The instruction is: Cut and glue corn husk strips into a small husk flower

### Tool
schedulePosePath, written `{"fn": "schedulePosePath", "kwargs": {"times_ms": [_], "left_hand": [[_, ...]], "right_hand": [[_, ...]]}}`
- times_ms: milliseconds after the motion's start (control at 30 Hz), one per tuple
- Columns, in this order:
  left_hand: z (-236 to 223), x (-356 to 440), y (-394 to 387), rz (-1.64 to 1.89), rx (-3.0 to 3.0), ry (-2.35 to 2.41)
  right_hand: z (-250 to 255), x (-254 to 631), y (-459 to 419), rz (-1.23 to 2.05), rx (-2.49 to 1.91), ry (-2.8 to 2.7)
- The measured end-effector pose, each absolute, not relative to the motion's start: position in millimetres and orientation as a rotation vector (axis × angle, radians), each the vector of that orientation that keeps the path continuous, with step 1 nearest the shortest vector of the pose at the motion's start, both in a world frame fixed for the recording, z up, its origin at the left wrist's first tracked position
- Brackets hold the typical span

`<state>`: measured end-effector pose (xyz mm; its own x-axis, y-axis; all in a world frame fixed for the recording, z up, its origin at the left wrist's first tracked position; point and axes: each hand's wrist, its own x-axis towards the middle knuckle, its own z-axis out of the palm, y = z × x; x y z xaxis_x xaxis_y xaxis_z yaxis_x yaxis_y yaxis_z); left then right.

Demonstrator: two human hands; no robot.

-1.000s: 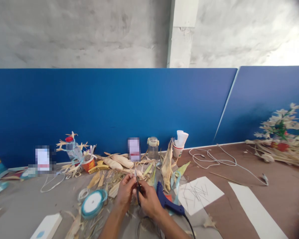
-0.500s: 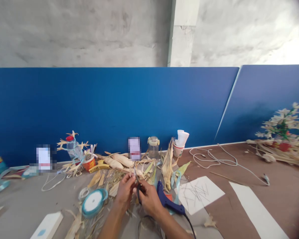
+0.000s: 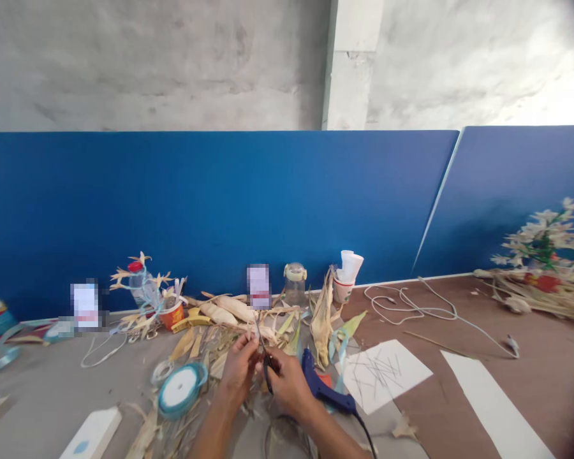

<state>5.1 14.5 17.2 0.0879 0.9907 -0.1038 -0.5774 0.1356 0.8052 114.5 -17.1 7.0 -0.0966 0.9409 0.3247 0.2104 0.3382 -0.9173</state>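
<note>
My right hand [image 3: 287, 381] is closed around the dark handles of a pair of scissors [image 3: 268, 375], whose metal blades point up and away from me. Close beside the blades, my left hand [image 3: 240, 362] is closed in a pinch; whatever is between its fingertips is too small to make out. Both hands are above a litter of dried corn husks [image 3: 217, 338], near the middle of the table. A blue glue gun [image 3: 330, 395] lies just right of my right hand. Left of my left forearm is a roll of teal ribbon [image 3: 179, 390].
Whole husks [image 3: 321, 331] and a lidded jar [image 3: 294, 285] stand behind my hands. A white sheet [image 3: 387, 376] bearing thin dark sticks lies to the right, near a white cable [image 3: 440, 312]. A husk-flower branch [image 3: 146, 290] and a red cup [image 3: 172, 313] are at the left.
</note>
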Motion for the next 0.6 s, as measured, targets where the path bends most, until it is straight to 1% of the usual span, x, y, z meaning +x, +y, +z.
{"fn": "schedulePosePath", "kwargs": {"times_ms": [133,333,600], "left_hand": [[18,3,14,1.319,0.687,0.771],[10,2,19,1.340,0.716,0.772],[15,6,17,1.317,0.737,0.771]], "right_hand": [[4,113,-16,0.947,-1.029,-1.501],[-2,113,-15,1.182,-0.934,-1.331],[-6,114,-16,1.026,-0.998,-1.465]]}}
